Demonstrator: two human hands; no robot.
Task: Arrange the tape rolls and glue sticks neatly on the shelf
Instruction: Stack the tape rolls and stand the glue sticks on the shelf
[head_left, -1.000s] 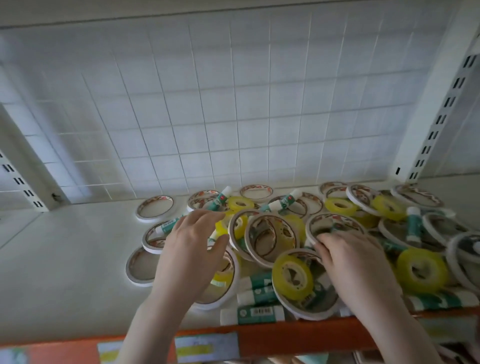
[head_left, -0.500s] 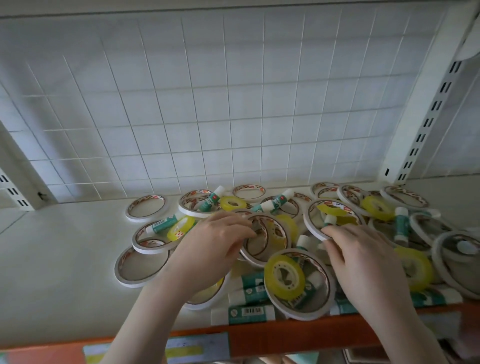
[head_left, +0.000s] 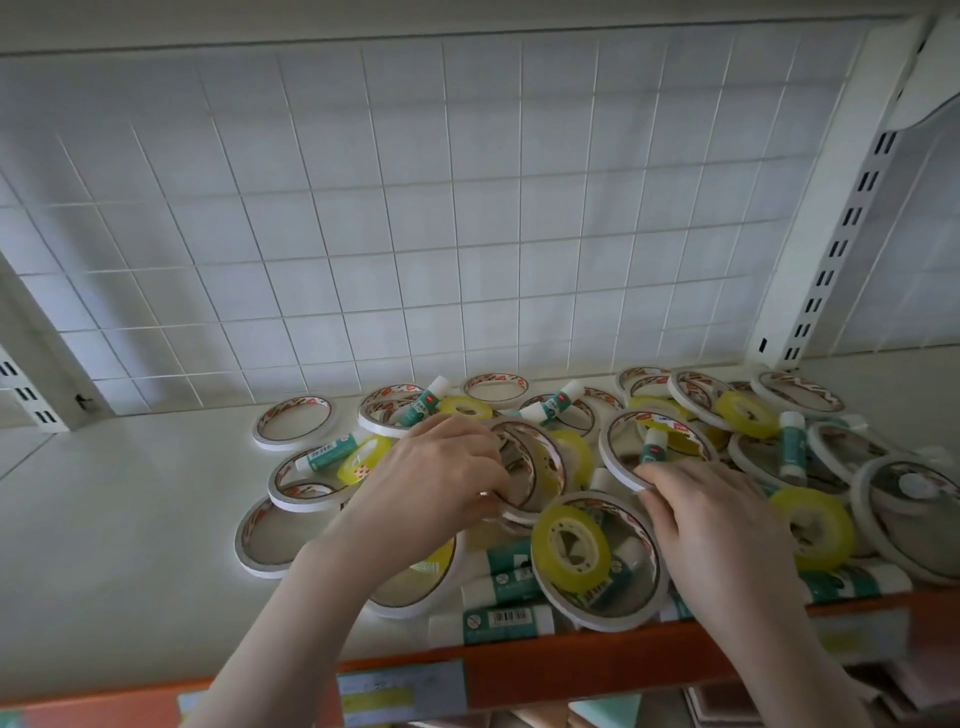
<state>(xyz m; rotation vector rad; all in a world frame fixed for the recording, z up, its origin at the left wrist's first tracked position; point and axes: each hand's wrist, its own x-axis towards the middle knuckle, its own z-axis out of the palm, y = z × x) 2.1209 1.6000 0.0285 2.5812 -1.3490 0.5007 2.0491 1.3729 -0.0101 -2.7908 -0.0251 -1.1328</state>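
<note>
A jumbled heap of thin white tape rolls, yellow tape rolls and green-and-white glue sticks covers the middle and right of the white shelf (head_left: 119, 525). My left hand (head_left: 431, 483) grips a small stack of white tape rolls (head_left: 530, 467) at the heap's centre, fingers curled over their rims. My right hand (head_left: 722, 525) pinches the near rim of a tilted white tape roll (head_left: 618, 457). A yellow tape roll (head_left: 571, 545) lies on a large white ring between my hands. Glue sticks (head_left: 493, 618) lie along the front edge.
A white wire grid panel (head_left: 415, 208) backs the shelf. Slotted white uprights stand at the right (head_left: 831, 260) and far left (head_left: 26, 389). An orange front rail (head_left: 571, 660) with a price label runs along the shelf edge. The shelf's left part is bare.
My left hand slid right and closed on the stack of white rolls. My right hand moved up onto the tilted roll's rim. The camera shifted slightly.
</note>
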